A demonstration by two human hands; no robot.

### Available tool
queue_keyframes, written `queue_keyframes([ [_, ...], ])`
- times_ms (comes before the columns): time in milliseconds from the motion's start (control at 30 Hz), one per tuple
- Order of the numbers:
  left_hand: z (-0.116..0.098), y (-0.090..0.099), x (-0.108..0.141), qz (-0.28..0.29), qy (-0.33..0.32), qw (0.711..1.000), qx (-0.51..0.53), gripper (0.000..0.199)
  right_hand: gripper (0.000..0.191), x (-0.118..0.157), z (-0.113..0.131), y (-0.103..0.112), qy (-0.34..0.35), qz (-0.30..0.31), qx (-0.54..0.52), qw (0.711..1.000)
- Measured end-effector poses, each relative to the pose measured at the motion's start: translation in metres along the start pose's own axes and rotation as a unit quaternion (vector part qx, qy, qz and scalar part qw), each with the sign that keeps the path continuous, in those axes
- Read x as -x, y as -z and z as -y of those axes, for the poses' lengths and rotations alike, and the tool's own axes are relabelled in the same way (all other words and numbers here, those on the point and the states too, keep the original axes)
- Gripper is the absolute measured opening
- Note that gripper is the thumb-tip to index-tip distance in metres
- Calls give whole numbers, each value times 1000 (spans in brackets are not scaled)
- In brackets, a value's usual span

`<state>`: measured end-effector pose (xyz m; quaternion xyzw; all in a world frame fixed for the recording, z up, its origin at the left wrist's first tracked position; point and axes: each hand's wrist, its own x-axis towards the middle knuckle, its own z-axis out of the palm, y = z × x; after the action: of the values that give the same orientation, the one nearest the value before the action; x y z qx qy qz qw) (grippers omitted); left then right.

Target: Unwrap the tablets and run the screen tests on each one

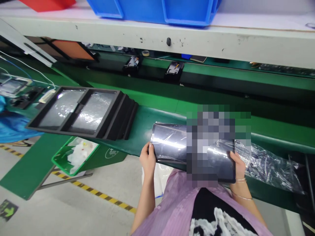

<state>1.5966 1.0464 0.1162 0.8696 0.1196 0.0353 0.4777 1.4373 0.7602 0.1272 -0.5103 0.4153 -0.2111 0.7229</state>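
My left hand [148, 159] is closed on the left edge of a flat tablet [169, 142] with a shiny clear film over its dark face. My right hand [238, 164] grips the right edge of a second dark tablet [222, 167], which bears partly visible white lettering. Both tablets are held side by side in front of my body, above the green bench's front edge. A pixelated patch covers the area where they meet, so I cannot tell whether they touch. Right of my right hand, crumpled clear plastic bags [273, 167] lie on the bench.
Stacked black trays [65, 127] with film-covered panels stand at the left. Below them is a green bin [54, 160] holding white waste. Two small devices [174, 69] sit on the dark line behind. A white shelf [197, 42] with blue bins [145, 11] crosses above.
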Motion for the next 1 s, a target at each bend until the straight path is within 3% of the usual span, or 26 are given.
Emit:
queue_keyframes([
  [167,5,-4,-2,-9,-1,1000,8,54,43,-21,-1,46,-29,-62,-43,997],
  [233,8,-5,-3,-31,-36,999,-14,52,49,-29,-6,70,-31,-79,-34,996],
  [300,6,-5,-3,-79,-110,987,-87,50,53,-35,-15,91,-47,-104,-16,993],
  [367,-3,-4,0,-102,-220,953,-183,46,54,-40,-28,105,-64,-118,24,991],
  [433,-18,-6,10,-26,-362,900,-243,40,54,-44,-41,112,-72,-91,78,990],
  [533,-44,-16,33,187,-550,778,-239,37,56,-53,-57,112,-69,-21,135,988],
  [600,-56,-26,49,252,-601,725,-223,36,57,-61,-64,111,-59,-2,161,985],
  [700,-61,-40,61,251,-631,701,-217,32,54,-72,-69,109,-26,-19,232,972],
  [833,-59,-48,60,228,-667,673,-224,31,43,-76,-69,100,41,-79,329,940],
  [1000,-56,-51,56,191,-723,629,-212,30,38,-67,-67,64,90,-22,359,929],
])
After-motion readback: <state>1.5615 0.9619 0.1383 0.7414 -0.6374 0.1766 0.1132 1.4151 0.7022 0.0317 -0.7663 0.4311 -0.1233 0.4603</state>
